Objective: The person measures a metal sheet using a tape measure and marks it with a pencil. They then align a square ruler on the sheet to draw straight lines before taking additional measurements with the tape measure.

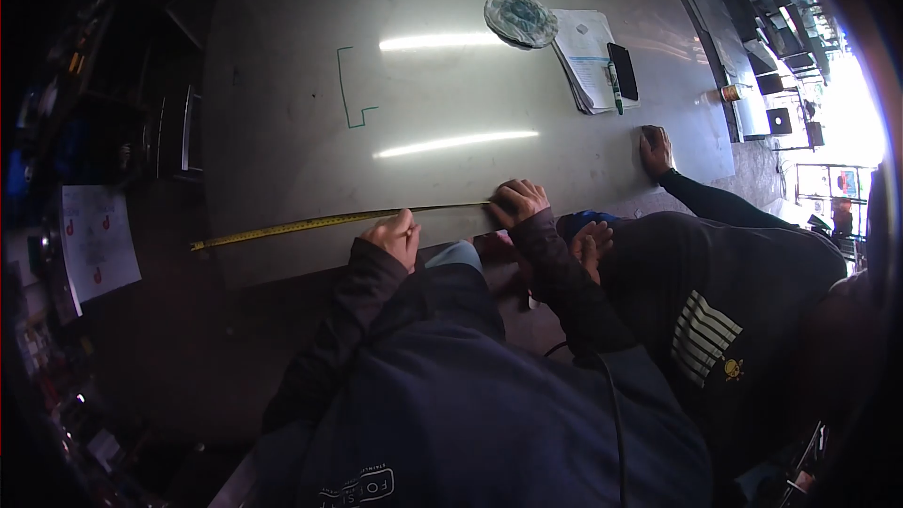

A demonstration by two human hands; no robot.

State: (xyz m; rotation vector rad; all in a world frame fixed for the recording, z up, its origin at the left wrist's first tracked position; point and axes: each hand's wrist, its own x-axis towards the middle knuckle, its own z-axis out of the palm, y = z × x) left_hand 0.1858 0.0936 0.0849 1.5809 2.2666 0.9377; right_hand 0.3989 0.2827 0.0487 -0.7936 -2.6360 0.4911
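A yellow tape measure [292, 227] is drawn out along the near edge of the metal table [282, 150], its free end sticking out past the left corner. My left hand [393, 237] is closed at the blade, fingers pinched on it partway along. Further right, my right hand [519, 201] curls over the other end of the tape, where a dark shape under the fingers looks like the case, mostly hidden. Green marker lines [344, 85] form an angular outline on the tabletop beyond my hands.
A co-worker in a dark shirt [715, 301] leans in at my right, one hand [656, 150] on the table, the other [591, 249] near my right forearm. Papers [581, 52], a phone [623, 72], a green marker [615, 89] and a plastic-wrapped round item [520, 19] lie farther back.
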